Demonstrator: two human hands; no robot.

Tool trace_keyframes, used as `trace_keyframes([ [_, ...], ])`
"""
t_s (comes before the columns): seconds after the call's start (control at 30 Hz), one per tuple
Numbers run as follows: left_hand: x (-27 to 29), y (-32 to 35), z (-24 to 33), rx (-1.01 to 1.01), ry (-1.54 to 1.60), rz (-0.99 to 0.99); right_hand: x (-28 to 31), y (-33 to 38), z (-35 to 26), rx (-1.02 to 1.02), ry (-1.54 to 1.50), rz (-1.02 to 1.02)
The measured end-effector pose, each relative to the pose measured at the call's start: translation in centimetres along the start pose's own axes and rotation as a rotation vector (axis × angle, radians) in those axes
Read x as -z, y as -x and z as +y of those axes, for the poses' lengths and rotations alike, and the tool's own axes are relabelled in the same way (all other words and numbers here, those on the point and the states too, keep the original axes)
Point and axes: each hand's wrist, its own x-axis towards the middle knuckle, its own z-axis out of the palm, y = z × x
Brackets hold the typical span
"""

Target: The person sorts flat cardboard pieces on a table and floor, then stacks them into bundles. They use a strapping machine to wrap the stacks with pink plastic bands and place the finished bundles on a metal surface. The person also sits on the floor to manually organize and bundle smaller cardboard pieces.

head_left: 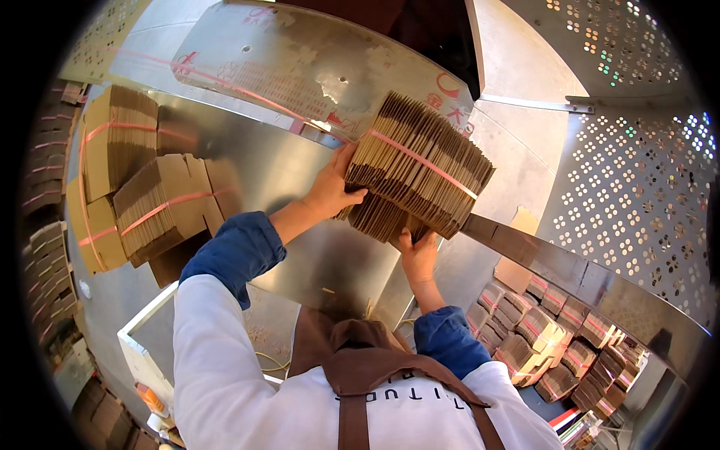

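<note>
A thick bundle of folded brown cardboard (424, 161), bound by a pink strap, is tilted over the right part of the metal worktable. My left hand (334, 184) grips its left end, with the thumb on the near side. My right hand (418, 259) holds the bundle's lower edge from the near side, thumb up against the cardboard; part of its fingers is hidden beneath. The pink strap (421, 162) runs lengthwise around the stack, and a longer pink strap (217, 79) stretches from the upper left across the machine toward the bundle.
Strapped cardboard bundles (161, 195) stand at the left end of the shiny metal table (300, 259). A metal machine plate (300, 52) lies at the far side. Many more bundles (555, 330) are stacked low on the right, below a steel rail (540, 255). Perforated panels (630, 202) rise at right.
</note>
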Motion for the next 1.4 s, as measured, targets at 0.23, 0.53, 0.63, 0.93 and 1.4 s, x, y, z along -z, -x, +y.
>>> trace_keyframes([
  [0.23,-0.4,-0.2,0.3,-0.013,-0.034,0.023,-0.6,-0.3,1.0,0.075,-0.069,0.052],
  [0.53,-0.9,-0.2,0.9,-0.042,-0.06,0.064,-0.2,-0.1,-0.6,-0.031,-0.035,0.016],
  [0.63,-0.9,-0.4,0.8,-0.05,-0.06,0.053,-0.3,0.0,-0.3,-0.086,-0.012,-0.03],
  [0.93,-1.2,-0.9,0.4,-0.028,-0.035,0.025,-0.6,0.1,0.5,-0.068,-0.029,-0.002],
  [1.4,-0.2,1.1,0.6,-0.017,-0.097,0.033,-0.2,0.2,-0.5,-0.039,-0.014,-0.009],
])
